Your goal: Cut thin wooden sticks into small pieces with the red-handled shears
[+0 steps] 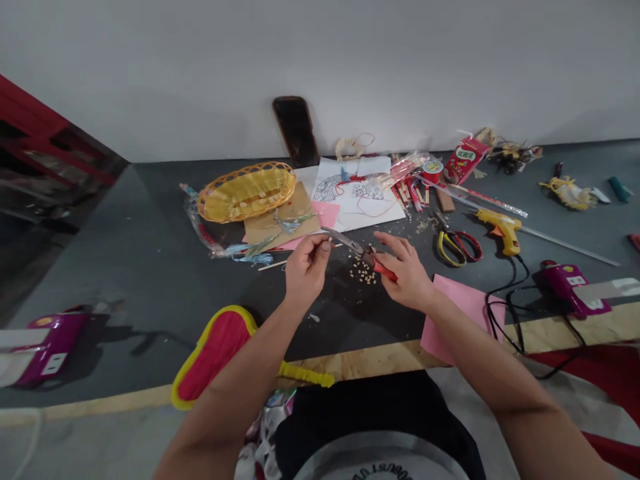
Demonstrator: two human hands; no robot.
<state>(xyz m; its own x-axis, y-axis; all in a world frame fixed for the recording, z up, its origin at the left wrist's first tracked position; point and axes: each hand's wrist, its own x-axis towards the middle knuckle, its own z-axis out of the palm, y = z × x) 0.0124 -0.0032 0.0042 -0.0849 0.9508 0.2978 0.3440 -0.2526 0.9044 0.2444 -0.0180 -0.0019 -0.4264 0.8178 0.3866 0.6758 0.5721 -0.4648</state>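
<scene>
My left hand (pixel 306 268) is closed in a pinch, thumb against index finger, with a small pale piece at the fingertips. Its exact kind is too small to tell. My right hand (pixel 407 275) holds red-handled shears (pixel 384 268), their grey curved blade (pixel 345 240) reaching left toward my left fingertips. Some of the right fingers are lifted and spread. Beneath the shears, many tiny light-coloured bits (pixel 363 272) lie scattered on the dark table. A thin pale stick (pixel 273 265) lies beside my left hand, partly hidden behind it.
A yellow woven basket (pixel 220 212) and a phone (pixel 296 130) stand at the back. Printed paper (pixel 395 212), scissors (pixel 453 248), a yellow glue gun (pixel 505 230) with black cord, and pink paper (pixel 434 327) are around. A red-and-yellow paddle shape (pixel 217 350) overhangs the front edge.
</scene>
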